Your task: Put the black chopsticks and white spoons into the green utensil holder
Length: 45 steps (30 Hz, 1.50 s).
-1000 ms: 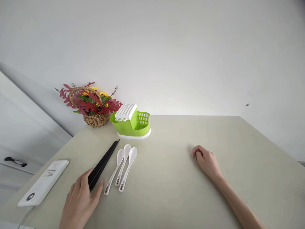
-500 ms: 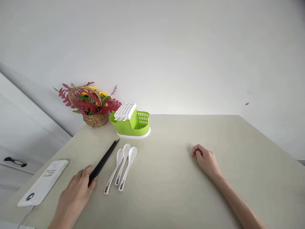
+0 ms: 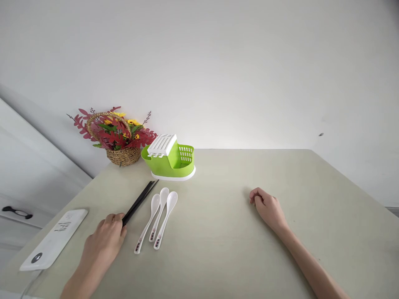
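The left hand [image 3: 107, 238] now has its fingers drawn in around the near ends of the black chopsticks [image 3: 139, 202] — a second ago the thumb and fingertips stood well apart on either side of the bundle. That change means the chopsticks look gathered in a grip rather than merely straddled, though the thumb and palm side are turned away, so how firmly they are held I cannot tell. The bundle slants away from the hand, its far tips just in front of the green holder [image 3: 162, 167], and one stick on the right now splays slightly from the others, so the grip seems not to have every stick lined up. Whether the bundle is clear of the table [image 3: 218, 232] or partly resting on it is hard to judge. Just right of it, three white spoons [image 3: 158, 218] lie in the same arrangement as before, bowls pointing away, untouched. The right hand [image 3: 268, 209] also keeps its pose, well apart on the table with fingers curled inward — nothing shows in them, and the inside of the curl is hidden. Behind, the holder with its white slotted top [image 3: 161, 144] stands upright beside the flower basket [image 3: 123, 157]; a flat white device [image 3: 54, 240] lies to the left of the left hand.
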Motion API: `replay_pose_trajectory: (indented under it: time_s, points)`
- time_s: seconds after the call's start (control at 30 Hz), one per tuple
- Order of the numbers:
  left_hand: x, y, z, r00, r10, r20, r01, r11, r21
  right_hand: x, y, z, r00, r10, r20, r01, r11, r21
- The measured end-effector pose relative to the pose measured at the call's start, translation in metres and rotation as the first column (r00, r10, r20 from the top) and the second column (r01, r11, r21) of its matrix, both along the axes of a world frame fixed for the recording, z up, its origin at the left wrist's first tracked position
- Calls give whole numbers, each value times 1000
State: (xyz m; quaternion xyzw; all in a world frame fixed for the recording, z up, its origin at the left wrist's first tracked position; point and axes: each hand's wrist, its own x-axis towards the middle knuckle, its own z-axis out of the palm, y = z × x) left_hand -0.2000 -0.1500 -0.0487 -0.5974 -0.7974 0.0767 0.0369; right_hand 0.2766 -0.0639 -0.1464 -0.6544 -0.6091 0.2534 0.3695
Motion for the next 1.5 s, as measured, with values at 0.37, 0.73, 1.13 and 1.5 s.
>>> replay_pose_trajectory:
  time_s: [0.37,0.73,1.13,1.5]
  points:
    - [-5,2,-1,999,-36,-24,36,999,-10,-1,-2,3,1000,5,-9,-6,1000,-24]
    - [-4,2,0,998,-59,-13,58,998,-38,0,-1,2,1000,-4,2,4,1000,-31]
    - [7,3,10,988,-101,-117,84,986,-144,1,0,-1,1000,-9,7,9,999,-42]
    - [3,4,5,978,-101,-184,69,983,-171,0,-2,3,1000,-19,-4,19,997,-74]
